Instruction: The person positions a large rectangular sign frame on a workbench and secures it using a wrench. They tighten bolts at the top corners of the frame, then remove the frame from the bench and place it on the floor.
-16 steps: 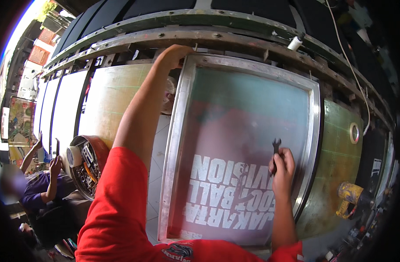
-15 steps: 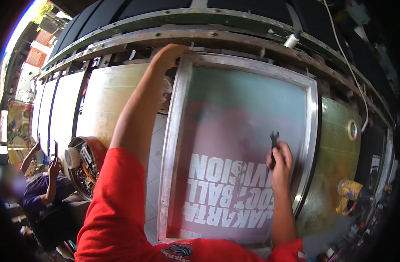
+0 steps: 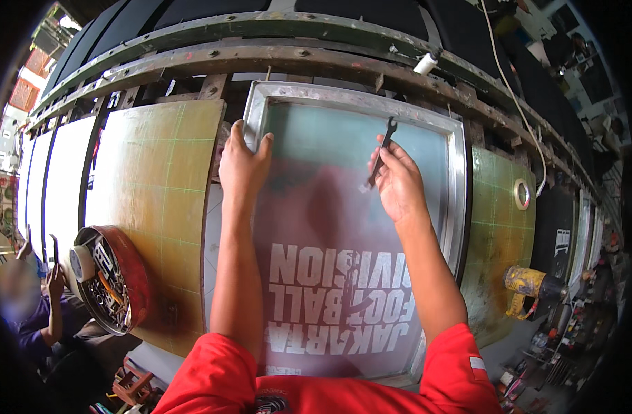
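Note:
In front of me is a screen-printing frame (image 3: 457,207) with a pale metal rim. Its mesh (image 3: 309,186) is greenish at the far end and purplish nearer me, with large white lettering. My left hand (image 3: 241,169) grips the far part of the frame's left side, thumb over the rim. Above the far half of the mesh, my right hand (image 3: 400,183) holds a dark open-end wrench (image 3: 390,129) between thumb and fingers, its jaw pointing away from me.
Metal rails (image 3: 260,54) cross behind the frame. On the left board (image 3: 171,159) stands a red round tin (image 3: 133,276) of tools and hardware. To the right are a tape roll (image 3: 521,194) and a yellow heat gun (image 3: 526,281). Another person (image 3: 36,310) is at far left.
My left hand has come back from the frame's far corner to its left side. My right hand has carried the wrench away from me, over the mesh. The view has shifted.

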Demonstrator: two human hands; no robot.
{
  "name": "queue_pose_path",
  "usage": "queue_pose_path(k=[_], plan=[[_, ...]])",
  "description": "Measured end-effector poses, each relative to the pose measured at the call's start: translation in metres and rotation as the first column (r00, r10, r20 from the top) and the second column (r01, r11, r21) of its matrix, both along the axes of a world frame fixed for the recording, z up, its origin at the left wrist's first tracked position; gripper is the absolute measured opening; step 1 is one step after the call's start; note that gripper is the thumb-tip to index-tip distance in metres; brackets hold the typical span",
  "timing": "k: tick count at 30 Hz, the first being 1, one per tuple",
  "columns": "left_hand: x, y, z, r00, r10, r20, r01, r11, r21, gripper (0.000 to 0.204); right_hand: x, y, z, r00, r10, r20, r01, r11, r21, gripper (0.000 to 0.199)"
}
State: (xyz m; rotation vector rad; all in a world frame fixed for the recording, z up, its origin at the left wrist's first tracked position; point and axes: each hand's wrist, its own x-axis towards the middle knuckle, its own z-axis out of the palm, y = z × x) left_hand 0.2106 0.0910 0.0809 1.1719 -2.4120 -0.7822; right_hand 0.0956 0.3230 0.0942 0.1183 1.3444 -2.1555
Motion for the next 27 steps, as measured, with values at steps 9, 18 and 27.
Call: queue_pose_path(k=[9, 18, 27], plan=[[-0.004, 0.001, 0.003, 0.998, 0.062, -0.032, -0.058, 0.993, 0.106, 0.061, -0.023, -0.065, 0.014, 0.964, -0.059, -0.259, 0.121, 0.966, 0.230, 0.013], [0.001, -0.002, 0.012, 0.998, 0.058, -0.009, -0.056, 0.982, 0.181, 0.065, -0.062, -0.124, 0.007, 0.848, -0.047, -0.528, 0.130, 0.984, 0.122, 0.011], [-0.002, -0.001, 0.015, 0.999, 0.045, -0.016, -0.042, 0.983, 0.177, 0.066, -0.101, -0.200, -0.023, 0.560, 0.236, -0.794, -0.080, 0.970, 0.231, 0.008]])
